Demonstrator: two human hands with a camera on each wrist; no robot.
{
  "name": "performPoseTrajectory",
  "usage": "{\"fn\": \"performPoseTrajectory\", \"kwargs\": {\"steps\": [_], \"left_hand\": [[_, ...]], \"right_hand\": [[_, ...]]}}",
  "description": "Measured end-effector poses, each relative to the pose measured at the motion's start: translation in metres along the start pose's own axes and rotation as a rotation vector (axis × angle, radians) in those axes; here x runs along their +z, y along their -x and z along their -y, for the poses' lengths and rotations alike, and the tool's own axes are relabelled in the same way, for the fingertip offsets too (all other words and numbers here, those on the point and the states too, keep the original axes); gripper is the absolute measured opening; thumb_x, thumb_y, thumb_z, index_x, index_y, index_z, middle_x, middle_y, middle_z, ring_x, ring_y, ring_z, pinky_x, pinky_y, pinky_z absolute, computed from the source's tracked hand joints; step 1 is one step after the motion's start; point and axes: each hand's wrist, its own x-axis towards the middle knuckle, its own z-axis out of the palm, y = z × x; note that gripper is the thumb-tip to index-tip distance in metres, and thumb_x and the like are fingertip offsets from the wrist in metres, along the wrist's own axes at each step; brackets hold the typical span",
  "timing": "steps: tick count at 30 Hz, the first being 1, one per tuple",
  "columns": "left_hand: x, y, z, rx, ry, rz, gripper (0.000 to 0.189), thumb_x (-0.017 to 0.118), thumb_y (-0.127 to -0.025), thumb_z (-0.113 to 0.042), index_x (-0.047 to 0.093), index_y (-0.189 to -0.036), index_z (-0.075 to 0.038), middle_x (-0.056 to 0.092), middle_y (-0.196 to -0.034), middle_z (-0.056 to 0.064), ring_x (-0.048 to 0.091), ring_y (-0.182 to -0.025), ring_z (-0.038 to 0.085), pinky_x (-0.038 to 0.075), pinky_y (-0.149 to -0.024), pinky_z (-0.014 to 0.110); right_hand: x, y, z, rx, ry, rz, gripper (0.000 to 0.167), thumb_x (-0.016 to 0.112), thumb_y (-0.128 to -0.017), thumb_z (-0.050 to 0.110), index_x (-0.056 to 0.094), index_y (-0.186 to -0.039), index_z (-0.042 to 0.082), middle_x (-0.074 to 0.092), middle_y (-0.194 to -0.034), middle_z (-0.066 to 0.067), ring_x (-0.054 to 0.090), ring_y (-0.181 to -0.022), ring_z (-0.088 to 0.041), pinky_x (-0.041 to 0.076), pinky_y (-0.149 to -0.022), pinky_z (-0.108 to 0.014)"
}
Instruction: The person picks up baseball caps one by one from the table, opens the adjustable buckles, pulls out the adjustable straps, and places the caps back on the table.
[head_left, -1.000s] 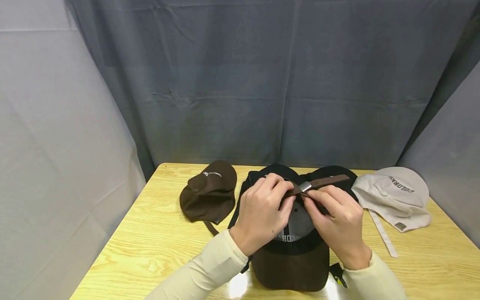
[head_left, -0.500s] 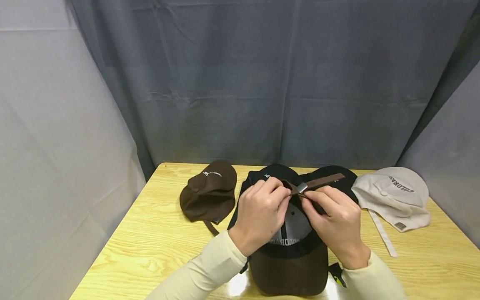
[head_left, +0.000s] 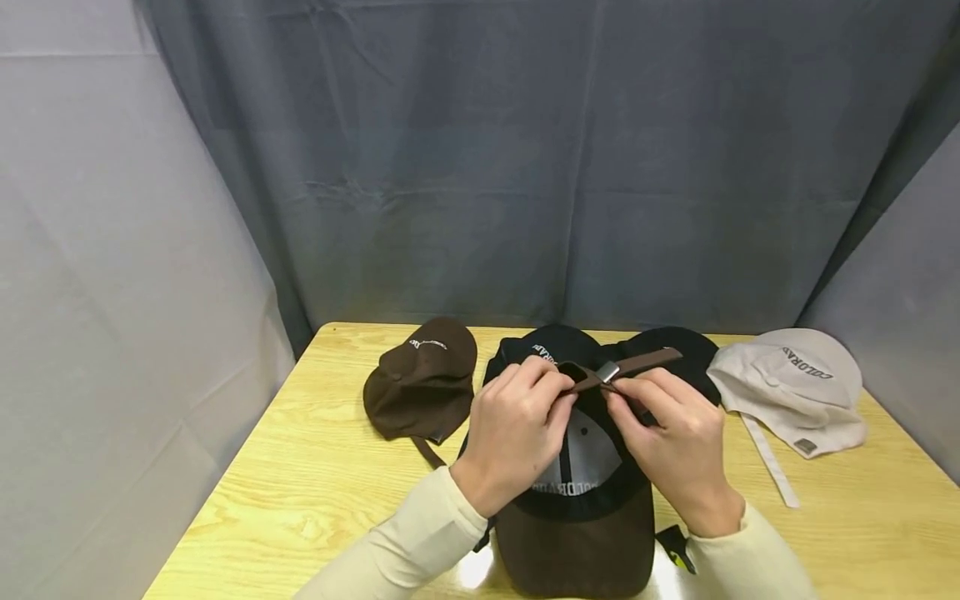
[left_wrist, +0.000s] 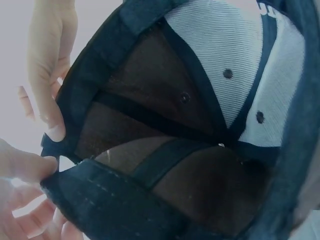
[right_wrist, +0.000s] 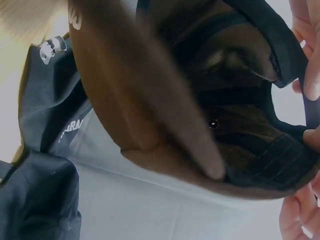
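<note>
A brown baseball cap [head_left: 577, 550] is held up with its inside facing me and its brim toward me. Mirrored lettering shows on the pale lining panel inside. My left hand [head_left: 517, 429] pinches the cap's back strap just left of a silver buckle [head_left: 608, 372]. On the buckle's other side, my right hand [head_left: 678, 442] pinches the strap edge between thumb and finger. The strap's loose tail [head_left: 648, 361] sticks out to the right past the buckle. Both wrist views show fingers at the cap's back opening [left_wrist: 60, 162], where dark inner tape [right_wrist: 287, 155] runs along the rim.
On the wooden table [head_left: 300, 467], another brown cap [head_left: 423, 379] lies left and a beige cap [head_left: 795, 387] with a hanging strap lies right. Black caps [head_left: 667, 343] sit behind the held one. A small black-and-yellow item [head_left: 675, 548] lies near the right wrist. Grey curtain [head_left: 570, 167] stands behind.
The held cap's brim has dropped slightly toward me and its lining shows a little more. The strap tail and buckle have shifted slightly. Both hands keep their pinch.
</note>
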Motion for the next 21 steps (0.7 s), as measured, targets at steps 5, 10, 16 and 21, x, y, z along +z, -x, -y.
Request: {"fn": "performPoseTrajectory", "kwargs": {"steps": [5,10,16,21], "left_hand": [[-0.003,0.000,-0.002,-0.005,0.039,0.005,0.003,0.072,-0.087,-0.018,0.074,-0.089,-0.020,0.065,-0.089,-0.007,0.063,-0.076,0.011,0.053,-0.071,0.022],[-0.004,-0.002,-0.004,0.006,0.036,-0.006,0.007,0.076,-0.084,-0.020,0.073,-0.090,-0.019,0.065,-0.091,-0.007,0.062,-0.076,0.011,0.052,-0.069,0.022],[-0.005,-0.004,-0.005,0.021,0.002,-0.014,0.004,0.073,-0.086,-0.020,0.074,-0.090,-0.020,0.066,-0.091,-0.007,0.061,-0.074,0.010,0.051,-0.066,0.021],[-0.004,-0.008,-0.006,0.039,-0.033,-0.031,0.004,0.070,-0.088,-0.018,0.074,-0.087,-0.020,0.066,-0.086,-0.008,0.060,-0.072,0.010,0.049,-0.064,0.020]], "right_hand": [[-0.004,0.001,0.005,-0.005,0.015,0.009,0.031,0.063,-0.093,0.029,0.076,-0.079,0.005,0.070,-0.072,-0.004,0.057,-0.061,-0.016,0.041,-0.061,-0.025],[-0.002,0.001,0.009,-0.017,0.019,0.017,0.036,0.061,-0.096,0.033,0.076,-0.078,0.006,0.069,-0.071,-0.003,0.057,-0.061,-0.017,0.042,-0.062,-0.025],[0.002,-0.003,0.011,-0.044,0.007,-0.004,0.037,0.060,-0.097,0.032,0.075,-0.076,0.005,0.069,-0.071,-0.004,0.058,-0.062,-0.018,0.042,-0.063,-0.027],[0.004,-0.006,0.012,-0.072,-0.009,-0.030,0.037,0.060,-0.097,0.030,0.075,-0.075,0.004,0.068,-0.069,-0.004,0.057,-0.062,-0.018,0.042,-0.062,-0.028]]}}
